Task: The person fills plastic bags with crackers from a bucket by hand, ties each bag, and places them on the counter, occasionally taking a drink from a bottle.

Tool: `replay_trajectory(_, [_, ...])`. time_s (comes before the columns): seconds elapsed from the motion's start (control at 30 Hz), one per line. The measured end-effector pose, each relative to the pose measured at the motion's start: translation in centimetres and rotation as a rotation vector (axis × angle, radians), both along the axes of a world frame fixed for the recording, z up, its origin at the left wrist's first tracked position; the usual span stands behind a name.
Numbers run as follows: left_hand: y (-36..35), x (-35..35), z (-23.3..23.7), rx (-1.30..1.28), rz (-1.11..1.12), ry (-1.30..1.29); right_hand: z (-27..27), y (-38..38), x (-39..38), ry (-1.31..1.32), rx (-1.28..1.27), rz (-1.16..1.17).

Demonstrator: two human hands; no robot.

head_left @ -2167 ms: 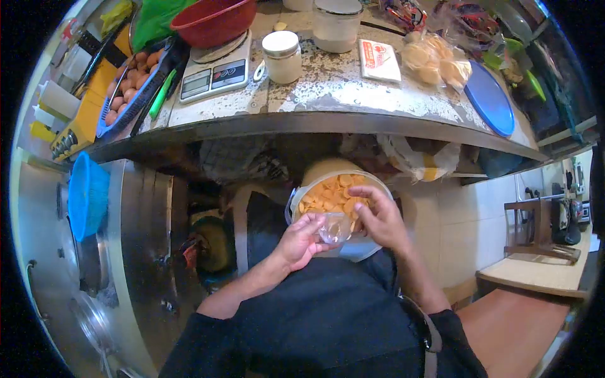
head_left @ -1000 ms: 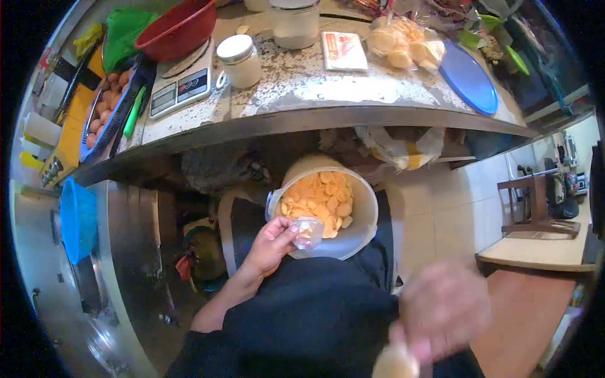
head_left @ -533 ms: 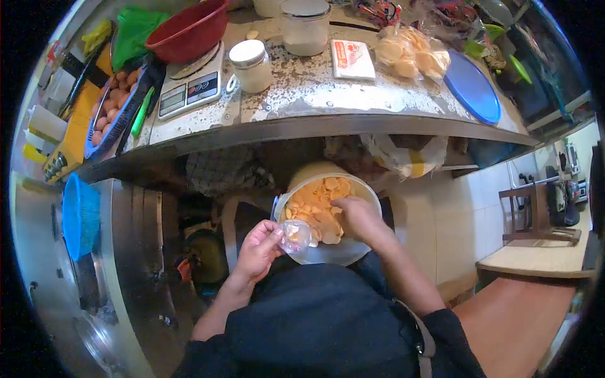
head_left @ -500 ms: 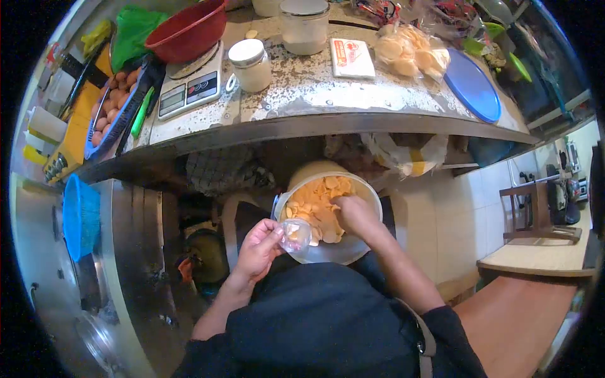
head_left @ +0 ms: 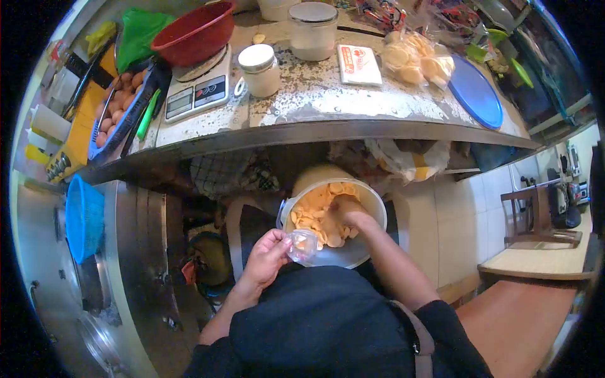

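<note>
My left hand (head_left: 268,255) pinches the rim of a small clear plastic bag (head_left: 304,246), held at the near left edge of a white bucket (head_left: 377,200). A few pale orange pieces show through the bag. Inside the bucket lie many thin, roundish orange chips (head_left: 307,217). My right hand (head_left: 348,211) reaches in among these chips, its fingers blurred and partly hidden, so what they grip does not show. The bucket stands in front of my lap, under the edge of the worktable.
On the worktable (head_left: 302,113) stand a kitchen scale (head_left: 198,94) under a red basin (head_left: 192,34), a lidded jar (head_left: 259,72), a filled bag of chips (head_left: 419,60) and a blue lid (head_left: 476,94). Eggs (head_left: 118,107) fill a tray at left. A wooden bench (head_left: 517,321) is at right.
My right hand has shifted slightly left and farther into the chips. My left hand still holds the plastic bag beside the bucket. The whole view has shifted a little.
</note>
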State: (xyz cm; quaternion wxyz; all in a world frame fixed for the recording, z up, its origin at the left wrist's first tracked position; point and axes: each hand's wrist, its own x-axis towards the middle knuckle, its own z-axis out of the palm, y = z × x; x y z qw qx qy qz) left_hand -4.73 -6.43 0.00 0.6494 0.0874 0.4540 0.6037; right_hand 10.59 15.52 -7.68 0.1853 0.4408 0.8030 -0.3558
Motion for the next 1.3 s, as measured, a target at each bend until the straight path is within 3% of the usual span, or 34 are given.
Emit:
replay_trajectory(0.03, [0.0, -0.1, 0.1, 0.001, 0.007, 0.001, 1.1, -0.2, 0.3, 0.001, 0.001, 0.007])
replay_trajectory(0.1, [0.2, -0.1, 0.5, 0.003, -0.018, 0.030, 3.3, -1.0, 1.5, 0.256, -0.336, -0.333])
replay_trajectory(0.27, [0.8, 0.0, 0.3, 0.020, -0.022, 0.008, 3.9, -1.9, 4.0, 0.424, -0.536, -0.445])
replay_trajectory(0.33, [0.9, 0.1, 0.0, 0.025, -0.017, 0.003, 4.0, -2.5, 4.7, 0.671, -0.788, -0.662])
replay_trajectory(0.57, [0.4, 0.3, 0.0, 0.037, -0.015, 0.024, 8.7, -3.3, 6.6, 0.904, -0.858, -0.829])
replay_trajectory(0.67, [0.6, 0.4, 0.5, 0.030, -0.016, 0.031, 7.1, -3.4, 7.0, 0.855, -0.626, -0.756])
replay_trajectory(0.73, [0.8, 0.4, 0.6, 0.034, -0.013, 0.026, 5.5, -3.9, 6.5, 0.451, 0.137, 0.053])
replay_trajectory(0.87, [0.8, 0.6, 0.6, 0.035, -0.018, 0.021, 1.2, -7.0, 4.1, 0.269, 0.128, 0.222])
replay_trajectory(0.93, [0.8, 0.4, 0.8, 0.030, -0.008, 0.035, -1.5, -7.6, 3.0, 0.046, 0.119, 0.386])
replay_trajectory(1.17, [0.6, 0.6, 1.3, 0.044, 0.002, 0.000, 0.1, -7.4, 3.6, 0.043, 0.185, 0.365])
replay_trajectory(1.3, [1.2, 0.8, 1.0, 0.075, -0.024, -0.021, 1.8, -6.4, 5.2, 0.203, 0.184, 0.257])
